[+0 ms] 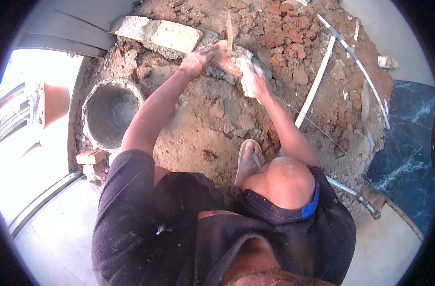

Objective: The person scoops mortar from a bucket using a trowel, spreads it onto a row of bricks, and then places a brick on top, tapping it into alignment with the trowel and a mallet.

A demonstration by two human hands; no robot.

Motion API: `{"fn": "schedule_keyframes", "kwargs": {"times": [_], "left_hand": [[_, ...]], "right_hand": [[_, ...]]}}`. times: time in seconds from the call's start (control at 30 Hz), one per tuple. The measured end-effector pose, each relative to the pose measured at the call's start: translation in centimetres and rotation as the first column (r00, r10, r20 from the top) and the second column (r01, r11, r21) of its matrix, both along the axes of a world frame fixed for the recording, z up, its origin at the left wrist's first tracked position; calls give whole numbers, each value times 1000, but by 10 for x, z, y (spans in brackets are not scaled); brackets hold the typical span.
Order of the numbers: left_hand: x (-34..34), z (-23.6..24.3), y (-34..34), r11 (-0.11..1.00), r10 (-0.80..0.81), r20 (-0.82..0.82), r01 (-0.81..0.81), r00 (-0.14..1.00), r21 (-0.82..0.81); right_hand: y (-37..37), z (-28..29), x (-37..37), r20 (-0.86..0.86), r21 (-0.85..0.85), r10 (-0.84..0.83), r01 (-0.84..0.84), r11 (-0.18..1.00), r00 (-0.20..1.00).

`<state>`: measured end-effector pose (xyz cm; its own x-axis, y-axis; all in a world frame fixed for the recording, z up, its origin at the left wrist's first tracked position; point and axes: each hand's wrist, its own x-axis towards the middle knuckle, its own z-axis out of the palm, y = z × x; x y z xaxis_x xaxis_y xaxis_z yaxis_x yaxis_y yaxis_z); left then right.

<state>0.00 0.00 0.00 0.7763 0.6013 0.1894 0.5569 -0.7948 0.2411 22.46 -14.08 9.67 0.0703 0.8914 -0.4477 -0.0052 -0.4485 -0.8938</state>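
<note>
My left hand [197, 62] has its fingers on the left end of a reddish, dusty brick [223, 58]. My right hand [252, 76] grips the same brick at its right end, fingers curled. A pale, thin upright stake [229, 29] stands at the brick's far side. To the left, a row of pale, mortar-crusted bricks [174, 36] lies along the dug soil. A thin string [322, 133] runs out from near my right hand toward the lower right.
A cement-crusted round basin [98, 113] sits left, above stacked bricks [91, 157], by a bright doorway. White pipes [315, 78] lie over broken soil at right, bordered by dark blue marbled flooring [403, 138]. My sandalled foot [250, 162] rests on the dirt.
</note>
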Motion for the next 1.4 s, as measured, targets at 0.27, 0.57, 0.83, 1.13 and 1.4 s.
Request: {"fn": "schedule_keyframes", "kwargs": {"times": [0.27, 0.57, 0.83, 1.13, 1.4], "left_hand": [[-16, -5, -26, 999, -40, 15, 40, 999, 30], [-18, -9, -30, 997, -26, -141, 37, 990, 72], [-8, 4, -27, 1000, -18, -101, 18, 995, 2], [-38, 60, -30, 982, 128, -242, -156, 962, -102], [-237, 192, -62, 685, 692, 203, -719, 693, 122]], "right_hand": [[-35, -9, 1, -142, -83, -52, 40, 996, 989], [-44, -8, 8, -127, -86, -96, 86, 993, 987], [-49, -19, 18, -87, -94, -117, 108, 990, 989], [-54, -2, 29, -133, -104, -84, 70, 992, 988], [-76, 22, 23, -128, 48, 18, -12, 999, 992]]}}
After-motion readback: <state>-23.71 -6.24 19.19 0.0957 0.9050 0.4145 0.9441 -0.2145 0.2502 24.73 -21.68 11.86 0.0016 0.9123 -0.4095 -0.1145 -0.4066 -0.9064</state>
